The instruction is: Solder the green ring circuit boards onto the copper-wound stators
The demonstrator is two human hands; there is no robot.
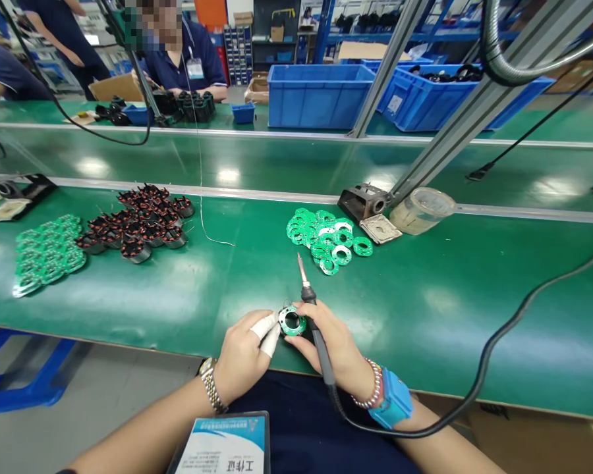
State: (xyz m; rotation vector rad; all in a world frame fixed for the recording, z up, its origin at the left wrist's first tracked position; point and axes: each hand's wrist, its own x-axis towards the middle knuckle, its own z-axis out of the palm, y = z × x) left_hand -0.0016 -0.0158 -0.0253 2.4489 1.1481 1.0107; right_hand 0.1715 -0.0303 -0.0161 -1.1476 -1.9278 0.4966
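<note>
Near the table's front edge, my left hand (244, 349), with white covers on two fingertips, pinches the left side of a green ring-shaped circuit board (300, 324). A dark part with thin wires shows behind the board. My right hand (333, 339) touches the board's right side with thumb and finger and also holds a soldering iron (321, 342), whose tip points up and away from the board. Loose green ring boards (321, 237) lie in a pile beyond my hands. To the left are copper-wound motor parts (138, 224) and stacked green boards (49, 250).
A soldering iron stand (363, 201) and a clear round tub (420, 210) stand behind the board pile. The iron's cable (499, 336) loops over the right side. A thin wire (202, 197) hangs to the table. Across the bench are blue bins (319, 99) and a seated person (192, 59).
</note>
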